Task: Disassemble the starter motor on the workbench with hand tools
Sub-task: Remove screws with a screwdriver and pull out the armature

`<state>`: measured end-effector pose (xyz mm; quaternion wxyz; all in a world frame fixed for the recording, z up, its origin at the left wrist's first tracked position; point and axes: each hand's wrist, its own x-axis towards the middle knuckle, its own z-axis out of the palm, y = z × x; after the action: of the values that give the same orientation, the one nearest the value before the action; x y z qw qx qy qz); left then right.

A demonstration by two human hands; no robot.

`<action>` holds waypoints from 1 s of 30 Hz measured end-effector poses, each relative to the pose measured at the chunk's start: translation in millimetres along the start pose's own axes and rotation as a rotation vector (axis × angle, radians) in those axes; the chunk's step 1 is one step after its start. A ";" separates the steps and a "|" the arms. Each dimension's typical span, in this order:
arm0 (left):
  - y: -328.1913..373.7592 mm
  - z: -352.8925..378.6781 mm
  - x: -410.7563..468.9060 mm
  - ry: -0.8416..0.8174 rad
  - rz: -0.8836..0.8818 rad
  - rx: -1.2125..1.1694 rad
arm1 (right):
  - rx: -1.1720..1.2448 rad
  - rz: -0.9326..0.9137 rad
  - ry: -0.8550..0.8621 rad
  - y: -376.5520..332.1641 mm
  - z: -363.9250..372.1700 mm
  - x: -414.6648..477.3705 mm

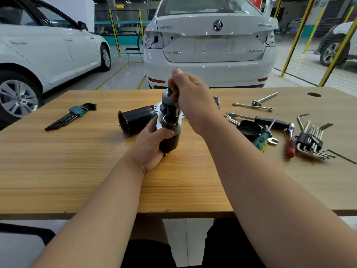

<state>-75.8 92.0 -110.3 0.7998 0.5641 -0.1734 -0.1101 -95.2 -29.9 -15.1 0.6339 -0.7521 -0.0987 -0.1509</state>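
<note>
Partly inside left grip (151,146), starter motor (170,141)

The starter motor (170,120) is partly dismantled and stands roughly upright at the centre of the workbench. The left hand (152,146) grips its black lower cylinder. The right hand (191,97) grips its upper end, above the silver housing (what the fingers enclose cannot be made out). A brass-coloured ring shows at mid-height.

The black motor casing (137,120) lies on its side just beside the motor, open end facing left. The black end cap (249,129) lies to the right, among the tools: combination wrench (253,106), green-handled screwdriver (263,139), red-handled ratchet (290,142) and hex key set (313,142). A second, green-holdered hex key set (73,115) lies far left.
</note>
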 end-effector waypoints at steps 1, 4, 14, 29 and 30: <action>-0.3 -0.3 0.1 -0.002 0.001 -0.003 | -0.139 -0.058 -0.013 -0.8 3.3 -0.4; -0.8 -1.1 0.3 -0.009 0.000 -0.009 | -0.383 -0.130 -0.006 -2.0 5.8 2.9; -1.0 1.0 1.5 0.007 0.013 -0.026 | -0.145 -0.089 0.297 7.4 6.2 3.3; 2.0 1.1 -1.5 0.051 -0.015 -0.065 | 0.340 0.190 0.126 10.3 -8.5 7.1; 1.5 1.3 -1.5 0.049 -0.013 -0.067 | 0.442 0.261 0.119 10.6 -10.1 7.3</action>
<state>-77.6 91.9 -108.7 0.8214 0.5408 -0.1464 -0.1072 -85.8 -42.0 -20.8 0.8016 -0.5915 0.0061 -0.0864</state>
